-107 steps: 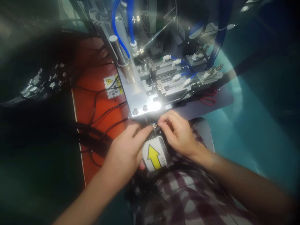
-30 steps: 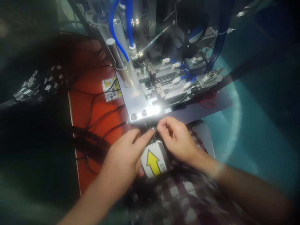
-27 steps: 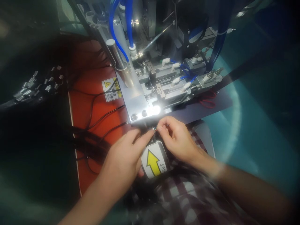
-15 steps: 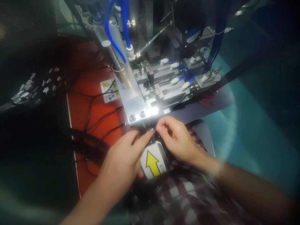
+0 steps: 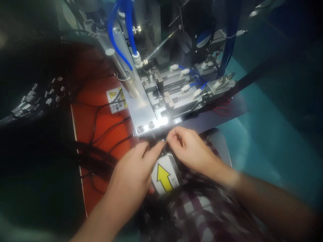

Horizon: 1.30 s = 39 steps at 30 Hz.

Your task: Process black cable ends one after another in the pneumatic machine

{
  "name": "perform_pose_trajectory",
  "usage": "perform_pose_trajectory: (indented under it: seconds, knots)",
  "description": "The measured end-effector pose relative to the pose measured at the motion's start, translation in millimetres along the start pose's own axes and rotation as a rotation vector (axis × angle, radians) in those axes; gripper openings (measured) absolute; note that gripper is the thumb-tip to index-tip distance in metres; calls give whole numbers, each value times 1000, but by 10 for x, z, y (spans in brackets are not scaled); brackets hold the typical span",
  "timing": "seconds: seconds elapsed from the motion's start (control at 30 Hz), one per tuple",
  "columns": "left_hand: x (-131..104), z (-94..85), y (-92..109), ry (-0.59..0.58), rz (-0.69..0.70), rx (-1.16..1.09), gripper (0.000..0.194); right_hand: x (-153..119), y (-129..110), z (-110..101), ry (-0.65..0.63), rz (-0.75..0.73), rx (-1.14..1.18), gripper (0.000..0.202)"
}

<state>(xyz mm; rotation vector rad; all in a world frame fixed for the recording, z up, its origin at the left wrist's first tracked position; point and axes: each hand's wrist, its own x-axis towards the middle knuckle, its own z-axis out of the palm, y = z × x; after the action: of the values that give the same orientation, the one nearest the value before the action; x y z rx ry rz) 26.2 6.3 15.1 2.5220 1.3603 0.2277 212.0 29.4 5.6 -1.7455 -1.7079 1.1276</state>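
My left hand (image 5: 133,168) reaches in at the front edge of the metal machine plate (image 5: 143,114), its fingers bent and its index finger pointing at a tiny part. That part is too small to name. My right hand (image 5: 186,144) is closed in a pinch just beside the left fingertips; whatever lies between its finger and thumb is hidden. Directly below the fingertips sits a white label with a yellow arrow (image 5: 163,173) on a dark-edged block, partly covered by my left hand.
Behind the plate stand pneumatic cylinders (image 5: 179,90) with white fittings and blue air tubes (image 5: 130,30). An upright metal post (image 5: 117,64) rises at left. Black cables (image 5: 93,124) cross the orange surface (image 5: 85,134). Several small shiny metal pieces (image 5: 27,104) lie at far left.
The view has shifted slightly, so the machine appears a little further left and lower. Both hands keep nearly the same pose, fingertips close together at the plate's edge.
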Motion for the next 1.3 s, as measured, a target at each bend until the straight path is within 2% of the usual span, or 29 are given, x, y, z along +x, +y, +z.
perform_pose_trajectory:
  seconds: [0.1,0.23,0.5,0.7,0.93,1.03,1.1,1.2,1.23,1.3]
  knots:
    - [6,2,-3,-9,-3,-13,52,-11,30,-22,-28,-4,119,14]
    - [13,8,-10,9,-1,-41,53,-47,99,20,94,-128,212,9]
    - [4,11,-12,38,7,-46,51,-38,139,131,154,-253,180,11]
    - [13,7,-5,34,14,-61,50,-52,147,145,153,-275,194,9]
    - [5,4,-13,21,3,-70,52,-62,160,163,128,-189,207,11]
    - [3,5,-16,25,3,-73,53,-41,137,155,87,-98,276,11]
    - [2,4,-15,24,5,-72,54,-9,101,116,22,24,337,12]
    - [1,2,-11,22,3,-59,54,42,48,23,-185,213,413,19]
    - [0,3,-10,25,2,-59,54,52,38,-2,-228,232,430,20]
    - [-5,6,-9,33,-3,-74,52,54,37,-25,-209,191,445,18]
